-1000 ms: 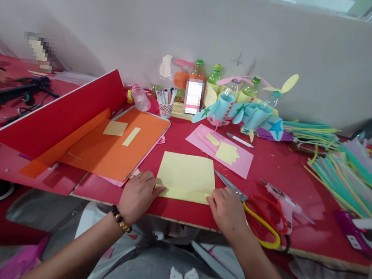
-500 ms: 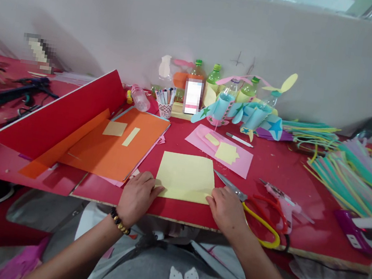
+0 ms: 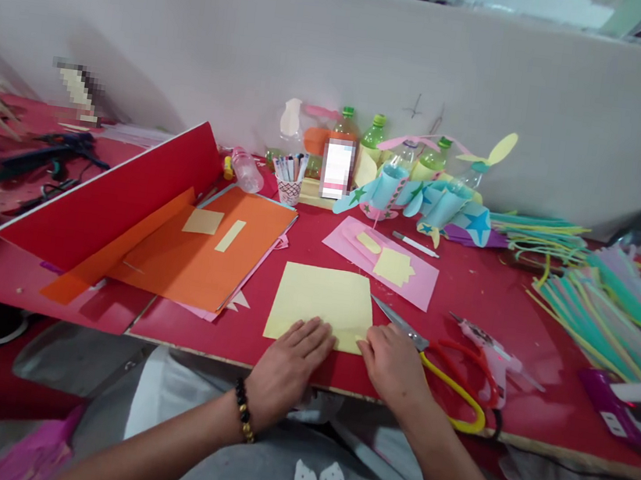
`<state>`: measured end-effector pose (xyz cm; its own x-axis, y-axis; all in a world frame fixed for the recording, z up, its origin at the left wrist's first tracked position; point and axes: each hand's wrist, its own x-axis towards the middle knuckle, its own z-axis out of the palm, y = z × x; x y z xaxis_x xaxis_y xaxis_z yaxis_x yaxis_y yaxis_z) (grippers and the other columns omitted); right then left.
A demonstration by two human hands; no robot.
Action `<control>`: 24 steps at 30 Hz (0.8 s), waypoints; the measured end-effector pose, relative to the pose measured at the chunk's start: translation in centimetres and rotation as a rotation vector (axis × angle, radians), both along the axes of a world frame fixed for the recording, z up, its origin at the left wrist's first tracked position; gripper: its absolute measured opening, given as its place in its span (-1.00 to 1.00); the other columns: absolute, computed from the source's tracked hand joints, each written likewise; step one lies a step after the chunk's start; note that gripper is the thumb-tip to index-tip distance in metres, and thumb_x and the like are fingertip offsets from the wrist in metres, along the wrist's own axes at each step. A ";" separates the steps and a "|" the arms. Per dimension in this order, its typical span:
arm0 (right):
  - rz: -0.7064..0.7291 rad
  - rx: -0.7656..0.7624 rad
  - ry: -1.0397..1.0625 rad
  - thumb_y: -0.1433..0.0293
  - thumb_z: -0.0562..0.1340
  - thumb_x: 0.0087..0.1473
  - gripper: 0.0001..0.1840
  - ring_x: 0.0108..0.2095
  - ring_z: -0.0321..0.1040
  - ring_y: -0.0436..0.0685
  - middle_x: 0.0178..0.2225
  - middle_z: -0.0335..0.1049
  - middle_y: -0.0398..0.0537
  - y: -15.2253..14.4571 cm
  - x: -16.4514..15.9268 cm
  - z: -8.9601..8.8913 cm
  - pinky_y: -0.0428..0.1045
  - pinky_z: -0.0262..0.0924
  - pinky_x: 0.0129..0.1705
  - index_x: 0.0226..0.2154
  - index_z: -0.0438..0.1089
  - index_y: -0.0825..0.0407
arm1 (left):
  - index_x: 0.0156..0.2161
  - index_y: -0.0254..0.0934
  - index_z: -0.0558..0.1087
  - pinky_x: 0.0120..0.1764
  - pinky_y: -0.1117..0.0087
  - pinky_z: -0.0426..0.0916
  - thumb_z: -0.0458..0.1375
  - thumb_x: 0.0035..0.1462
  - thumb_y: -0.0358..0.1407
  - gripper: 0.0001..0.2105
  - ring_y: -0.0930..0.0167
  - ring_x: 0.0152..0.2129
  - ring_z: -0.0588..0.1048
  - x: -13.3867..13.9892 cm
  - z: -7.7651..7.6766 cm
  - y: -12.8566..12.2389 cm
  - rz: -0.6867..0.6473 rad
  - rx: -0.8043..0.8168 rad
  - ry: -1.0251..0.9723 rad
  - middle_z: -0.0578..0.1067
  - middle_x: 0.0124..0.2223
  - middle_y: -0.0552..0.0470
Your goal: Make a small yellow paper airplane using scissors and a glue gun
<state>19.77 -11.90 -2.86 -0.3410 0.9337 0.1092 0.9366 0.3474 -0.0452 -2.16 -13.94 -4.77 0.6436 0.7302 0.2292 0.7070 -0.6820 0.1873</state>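
Observation:
A pale yellow sheet of paper [image 3: 322,295] lies on the red table close to its front edge. My left hand [image 3: 296,359] rests flat on the sheet's near edge, fingers stretched out, with a beaded bracelet at the wrist. At the near right corner, my right hand [image 3: 393,360] has its fingers curled and its thumb and forefinger on the paper. Just beyond that hand are scissors [image 3: 457,368] with red and yellow handles, their blades pointing towards the sheet. A pink sheet [image 3: 424,285] with yellow cut-outs lies behind the yellow paper.
Orange sheets [image 3: 176,260] and a red board [image 3: 118,205] are on the left. A pink glue gun [image 3: 495,350] and bundled coloured strips [image 3: 612,310] lie on the right. Bottle planes [image 3: 440,201], a pen cup [image 3: 288,191] and a phone [image 3: 338,167] stand at the back.
My left hand has moved right from the sheet's near left corner onto its near edge, flattening its fingers. My right hand has stayed at the right corner.

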 end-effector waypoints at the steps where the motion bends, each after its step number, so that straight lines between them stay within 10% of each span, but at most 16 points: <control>1: 0.000 -0.003 0.005 0.40 0.16 0.15 -0.82 -0.34 0.23 0.16 -0.45 0.38 -0.02 0.0 0.0 0.0 0.00 -0.02 -0.29 -0.48 0.30 0.06 | 0.22 -0.24 0.16 0.23 0.19 0.01 -0.07 0.26 -0.35 -0.57 0.31 0.24 0.06 0.3 -0.2 -0.2 0.003 -0.013 0.015 0.18 0.27 0.01; 18: -0.025 -0.001 0.144 0.38 0.14 0.15 -0.82 -0.36 0.25 0.15 -0.46 0.36 -0.04 -0.1 0.5 -0.1 0.00 0.10 -0.30 -0.48 0.29 0.05 | 0.26 -0.15 0.09 0.22 0.10 -0.03 -0.13 0.29 -0.13 -0.53 0.24 0.26 -0.02 0.5 0.1 -0.7 0.014 -0.008 0.108 0.10 0.30 0.02; 24: 0.101 0.226 0.218 0.33 0.10 0.19 -0.53 0.16 0.08 0.30 0.13 0.22 0.24 -3.1 -1.0 -0.4 0.18 0.02 0.14 0.10 0.19 0.20 | 0.26 -0.17 0.09 0.21 0.08 -0.02 -0.12 0.29 -0.12 -0.52 0.18 0.26 -0.01 0.5 -0.1 -0.8 0.016 -0.001 0.125 0.09 0.31 -0.03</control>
<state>18.77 -15.03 -3.31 -0.3761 0.8401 0.3909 0.8737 0.4620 -0.1523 -1.64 -14.73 -4.90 0.6552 0.7411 0.1469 0.7359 -0.6700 0.0976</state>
